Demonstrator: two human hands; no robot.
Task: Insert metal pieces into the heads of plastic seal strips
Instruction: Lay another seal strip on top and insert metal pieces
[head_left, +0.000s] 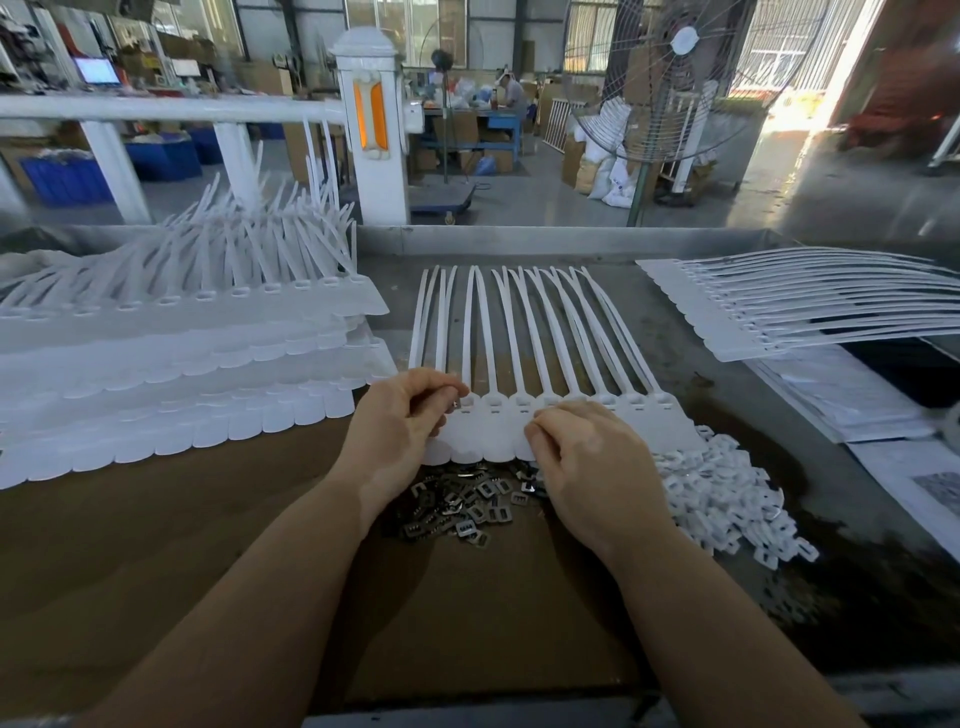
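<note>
On the table (260, 519) the left hand (400, 415) pinches a metal piece (455, 404) at a strip head (465, 402), while the right hand (582, 457), fingers curled, presses the strip sheet (483, 441).

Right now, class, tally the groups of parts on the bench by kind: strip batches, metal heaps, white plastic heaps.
Seal strip batches: 3 (left batch, centre batch, right batch)
Metal pieces heaps: 1
White plastic pieces heaps: 1
Total: 5
</note>
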